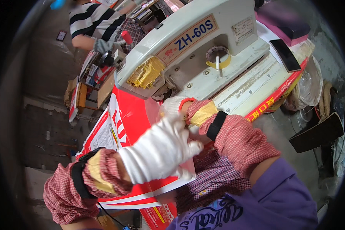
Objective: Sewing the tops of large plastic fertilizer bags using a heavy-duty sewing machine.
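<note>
The left hand [161,147], in a white glove and blurred, is lying flat with fingers spread on a red printed carton sheet [136,115], pressing it down rather than gripping it. The right hand [176,107], also gloved in white, is sitting just beyond it at the head of a pale grey machine [188,50]; its fingers are curling at the sheet's edge, but whether they are pinching it I cannot tell. The sheet is lying across the machine's bed, running toward the person's lap. A tape roll [217,57] is sitting on the machine. Farther off, a person in a striped shirt [94,23] is working.
</note>
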The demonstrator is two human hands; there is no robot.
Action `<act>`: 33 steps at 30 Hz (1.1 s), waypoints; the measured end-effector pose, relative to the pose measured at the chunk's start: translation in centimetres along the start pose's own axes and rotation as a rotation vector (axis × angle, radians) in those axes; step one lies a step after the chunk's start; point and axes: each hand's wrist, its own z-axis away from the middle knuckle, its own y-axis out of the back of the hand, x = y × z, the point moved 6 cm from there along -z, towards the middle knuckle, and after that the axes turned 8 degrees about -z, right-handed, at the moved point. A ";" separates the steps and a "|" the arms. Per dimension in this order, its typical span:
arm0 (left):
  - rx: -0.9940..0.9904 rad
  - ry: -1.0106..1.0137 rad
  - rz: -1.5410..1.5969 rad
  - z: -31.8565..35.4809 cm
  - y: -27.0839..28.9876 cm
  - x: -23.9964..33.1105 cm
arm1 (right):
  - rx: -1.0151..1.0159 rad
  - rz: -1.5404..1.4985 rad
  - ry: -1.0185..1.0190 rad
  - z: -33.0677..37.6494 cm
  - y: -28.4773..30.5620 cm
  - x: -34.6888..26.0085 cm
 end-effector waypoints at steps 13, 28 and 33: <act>-1.143 0.195 0.134 9.8 -3.2 5.3 | 0.232 0.088 -0.058 -2.4 -4.1 1.3; -0.423 -0.112 0.292 2.1 -4.4 11.9 | 0.534 -0.508 0.220 11.7 -1.7 -8.2; -0.430 -0.154 0.275 2.8 -4.9 12.5 | 0.268 -0.433 -0.491 10.7 0.1 -3.9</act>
